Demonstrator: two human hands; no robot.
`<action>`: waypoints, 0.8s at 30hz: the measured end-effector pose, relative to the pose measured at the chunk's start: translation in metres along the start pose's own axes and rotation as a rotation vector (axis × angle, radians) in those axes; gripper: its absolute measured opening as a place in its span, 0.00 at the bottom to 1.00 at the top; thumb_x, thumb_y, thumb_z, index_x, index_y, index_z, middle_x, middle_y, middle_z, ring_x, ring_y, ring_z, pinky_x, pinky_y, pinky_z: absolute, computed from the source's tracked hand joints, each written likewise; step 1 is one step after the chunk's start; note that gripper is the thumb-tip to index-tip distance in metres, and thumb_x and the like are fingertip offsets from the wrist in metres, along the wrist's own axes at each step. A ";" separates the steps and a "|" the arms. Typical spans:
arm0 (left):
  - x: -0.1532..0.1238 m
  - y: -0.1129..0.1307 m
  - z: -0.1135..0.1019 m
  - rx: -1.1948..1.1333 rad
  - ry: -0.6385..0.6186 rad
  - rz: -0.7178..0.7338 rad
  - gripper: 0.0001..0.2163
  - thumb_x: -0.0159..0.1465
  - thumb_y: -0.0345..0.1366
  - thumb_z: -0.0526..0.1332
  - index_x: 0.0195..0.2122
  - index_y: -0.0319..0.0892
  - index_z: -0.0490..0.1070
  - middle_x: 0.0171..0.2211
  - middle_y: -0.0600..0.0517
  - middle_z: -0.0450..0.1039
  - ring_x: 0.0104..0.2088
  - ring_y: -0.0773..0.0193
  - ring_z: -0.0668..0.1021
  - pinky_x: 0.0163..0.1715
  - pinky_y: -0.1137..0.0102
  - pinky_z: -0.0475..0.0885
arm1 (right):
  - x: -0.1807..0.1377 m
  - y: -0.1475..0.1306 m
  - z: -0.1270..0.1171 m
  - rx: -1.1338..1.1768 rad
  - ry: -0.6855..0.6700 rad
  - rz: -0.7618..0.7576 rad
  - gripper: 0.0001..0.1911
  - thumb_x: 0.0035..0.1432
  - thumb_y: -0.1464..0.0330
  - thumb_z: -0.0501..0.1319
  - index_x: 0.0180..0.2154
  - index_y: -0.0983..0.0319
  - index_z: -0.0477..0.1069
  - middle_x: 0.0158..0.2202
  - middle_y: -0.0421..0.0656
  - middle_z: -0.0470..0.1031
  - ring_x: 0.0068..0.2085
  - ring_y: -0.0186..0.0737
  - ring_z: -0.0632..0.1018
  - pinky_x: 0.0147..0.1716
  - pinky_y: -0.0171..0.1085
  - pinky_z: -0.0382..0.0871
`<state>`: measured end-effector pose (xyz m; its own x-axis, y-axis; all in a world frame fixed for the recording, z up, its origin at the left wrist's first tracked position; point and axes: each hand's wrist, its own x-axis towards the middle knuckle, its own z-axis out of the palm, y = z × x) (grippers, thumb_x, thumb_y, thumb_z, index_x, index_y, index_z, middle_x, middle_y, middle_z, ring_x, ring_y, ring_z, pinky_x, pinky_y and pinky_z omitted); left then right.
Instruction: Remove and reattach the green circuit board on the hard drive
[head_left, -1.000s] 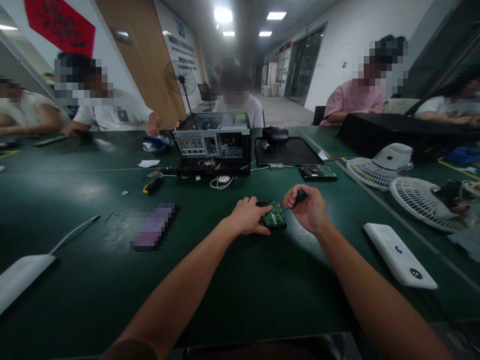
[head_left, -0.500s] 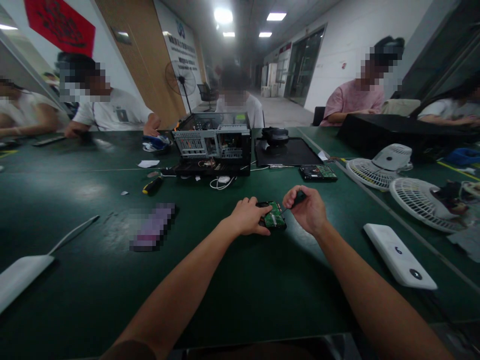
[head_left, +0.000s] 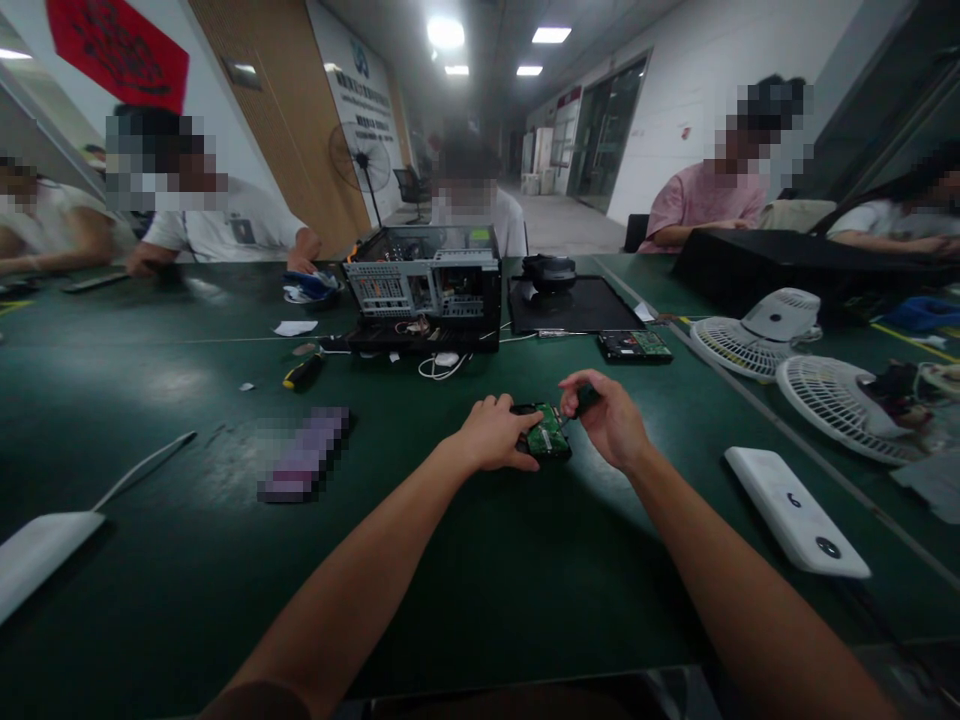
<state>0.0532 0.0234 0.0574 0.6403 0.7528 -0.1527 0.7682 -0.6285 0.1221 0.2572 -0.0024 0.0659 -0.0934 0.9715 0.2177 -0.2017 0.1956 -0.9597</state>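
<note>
A hard drive (head_left: 551, 438) lies on the green table with its circuit board facing up. My left hand (head_left: 495, 435) grips it from the left, thumb on the near side and fingers over its left end and top. In my right hand (head_left: 609, 415) is a screwdriver (head_left: 589, 398) with a dark handle, mostly hidden by the curled fingers. Its thin shaft points down and left to the drive's right edge. I cannot make out exactly where the tip rests.
An opened computer case (head_left: 424, 285) stands ahead, and a second hard drive (head_left: 635, 346) lies right of it. A yellow-and-black screwdriver (head_left: 302, 373) and a phone (head_left: 307, 455) are at left. White fan parts (head_left: 754, 335) and a white power bank (head_left: 797, 512) sit at right. Co-workers sit across the table.
My right hand has shifted slightly left, its fingers turned a little around the screwdriver. My left hand and the hard drive keep their place.
</note>
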 end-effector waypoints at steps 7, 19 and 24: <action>0.000 -0.001 0.002 0.019 0.030 0.006 0.43 0.56 0.68 0.61 0.70 0.59 0.56 0.58 0.40 0.62 0.54 0.39 0.70 0.52 0.53 0.66 | 0.001 0.007 -0.001 0.112 -0.028 -0.087 0.12 0.63 0.61 0.60 0.30 0.60 0.74 0.30 0.42 0.71 0.34 0.40 0.73 0.37 0.40 0.67; 0.001 -0.001 0.003 0.015 0.019 0.002 0.43 0.56 0.68 0.61 0.70 0.59 0.55 0.58 0.39 0.62 0.54 0.39 0.70 0.51 0.54 0.66 | 0.000 0.001 -0.001 0.246 -0.061 -0.002 0.20 0.65 0.57 0.53 0.35 0.61 0.79 0.27 0.42 0.66 0.30 0.39 0.69 0.32 0.39 0.64; 0.000 -0.001 0.001 0.007 0.013 0.001 0.43 0.56 0.68 0.61 0.70 0.59 0.55 0.58 0.40 0.62 0.55 0.39 0.70 0.52 0.53 0.66 | 0.002 0.003 -0.003 0.210 -0.013 -0.002 0.14 0.63 0.60 0.56 0.31 0.59 0.76 0.30 0.43 0.70 0.32 0.41 0.71 0.36 0.41 0.66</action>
<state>0.0526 0.0236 0.0560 0.6410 0.7547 -0.1400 0.7675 -0.6306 0.1150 0.2593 0.0004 0.0635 -0.1054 0.9691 0.2229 -0.4001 0.1639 -0.9017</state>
